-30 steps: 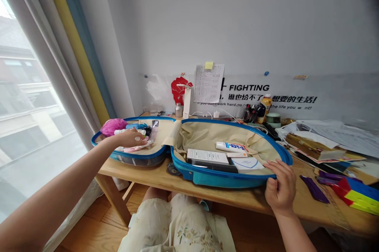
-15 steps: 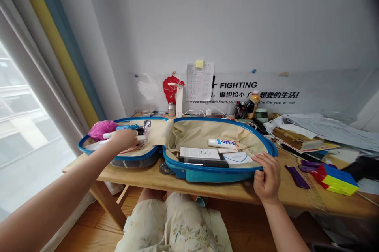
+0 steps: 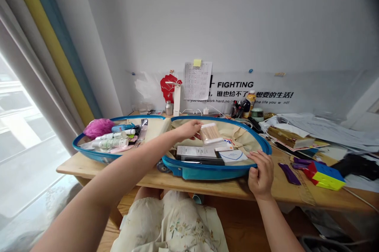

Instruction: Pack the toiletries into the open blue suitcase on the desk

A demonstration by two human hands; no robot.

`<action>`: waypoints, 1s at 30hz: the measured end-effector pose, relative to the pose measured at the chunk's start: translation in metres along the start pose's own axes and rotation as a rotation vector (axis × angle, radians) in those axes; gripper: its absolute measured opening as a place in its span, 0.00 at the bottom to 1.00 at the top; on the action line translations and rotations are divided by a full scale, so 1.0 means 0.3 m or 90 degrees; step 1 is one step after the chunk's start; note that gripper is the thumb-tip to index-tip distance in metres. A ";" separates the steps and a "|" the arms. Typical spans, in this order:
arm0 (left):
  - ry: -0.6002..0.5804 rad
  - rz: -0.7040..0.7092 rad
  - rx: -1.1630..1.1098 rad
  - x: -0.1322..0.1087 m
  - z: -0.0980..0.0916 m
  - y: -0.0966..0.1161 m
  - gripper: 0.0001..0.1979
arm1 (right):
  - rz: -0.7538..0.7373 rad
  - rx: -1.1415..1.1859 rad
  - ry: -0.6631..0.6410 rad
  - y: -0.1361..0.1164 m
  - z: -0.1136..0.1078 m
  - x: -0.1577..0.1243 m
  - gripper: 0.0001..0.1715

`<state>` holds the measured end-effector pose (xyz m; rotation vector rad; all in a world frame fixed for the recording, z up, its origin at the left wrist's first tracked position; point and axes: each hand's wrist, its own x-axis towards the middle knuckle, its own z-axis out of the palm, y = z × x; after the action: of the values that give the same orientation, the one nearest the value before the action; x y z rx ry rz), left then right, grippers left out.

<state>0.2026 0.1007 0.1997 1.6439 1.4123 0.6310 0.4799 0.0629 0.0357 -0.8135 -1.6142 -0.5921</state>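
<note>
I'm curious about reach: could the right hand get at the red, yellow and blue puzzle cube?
Probably yes: the puzzle cube lies nearby on the table, with a low purple item but nothing tall between it and the right hand, which must first leave the suitcase rim.

tube [image 3: 228, 141] part-hidden behind swab pack [image 3: 211, 133] | wall sheet [image 3: 197, 81] too small to read | curtain [image 3: 44, 38] cut off

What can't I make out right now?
All in the head view:
White tube: partly hidden behind the swab pack in the left hand.
Suitcase, left half: the left forearm hides part of its near rim.
Wall sheet: print too small.
Dark object, bottom right: cut off by edge.
</note>
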 end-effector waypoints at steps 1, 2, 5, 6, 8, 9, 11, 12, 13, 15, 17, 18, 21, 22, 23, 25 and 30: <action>-0.024 -0.009 -0.005 0.028 0.041 0.009 0.13 | -0.001 -0.004 0.000 -0.002 -0.001 0.000 0.18; -0.041 -0.016 -0.001 0.054 0.078 0.017 0.13 | -0.002 -0.006 0.000 -0.003 -0.001 0.001 0.18; -0.066 -0.028 0.030 0.113 0.171 0.027 0.13 | -0.002 -0.010 -0.001 -0.009 -0.001 0.003 0.18; -0.073 -0.032 0.042 0.126 0.197 0.026 0.13 | -0.002 -0.008 0.000 -0.010 0.000 0.003 0.18; -0.086 -0.035 0.069 0.142 0.242 0.017 0.15 | -0.003 -0.002 0.005 -0.012 0.000 0.005 0.17; -0.092 -0.035 0.084 0.145 0.260 0.011 0.16 | -0.003 0.002 0.007 -0.013 0.001 0.005 0.17; -0.101 -0.031 0.120 0.146 0.287 -0.004 0.17 | -0.003 0.010 0.009 -0.015 0.001 0.006 0.17; -0.104 -0.026 0.140 0.144 0.295 -0.012 0.17 | -0.002 0.013 0.011 -0.015 0.002 0.006 0.17; -0.104 -0.019 0.163 0.143 0.299 -0.019 0.17 | -0.001 0.014 0.013 -0.015 0.002 0.007 0.17; -0.102 0.000 0.214 0.140 0.297 -0.029 0.16 | -0.001 0.011 0.016 -0.015 0.002 0.008 0.17; -0.101 0.024 0.269 0.138 0.286 -0.033 0.16 | -0.004 0.004 0.012 -0.015 0.001 0.010 0.17; -0.101 0.038 0.296 0.138 0.280 -0.033 0.15 | -0.008 0.001 0.010 -0.015 0.001 0.011 0.17; -0.097 0.087 0.366 0.133 0.268 -0.026 0.15 | -0.017 -0.001 0.008 -0.017 -0.001 0.015 0.17; -0.094 0.104 0.385 0.131 0.266 -0.023 0.15 | -0.018 -0.001 0.008 -0.017 -0.001 0.016 0.17; -0.090 0.119 0.400 0.129 0.265 -0.019 0.16 | -0.018 -0.002 0.007 -0.018 -0.002 0.017 0.18; -0.070 0.146 0.420 0.126 0.258 -0.011 0.17 | -0.017 -0.003 0.006 -0.018 -0.002 0.016 0.18; 0.042 0.185 0.420 0.125 0.173 0.002 0.20 | -0.018 -0.003 0.002 -0.009 -0.001 0.012 0.18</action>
<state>0.2540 0.1221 0.1683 2.3942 1.5391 0.3941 0.4777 0.0616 0.0396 -0.7934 -1.6236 -0.6169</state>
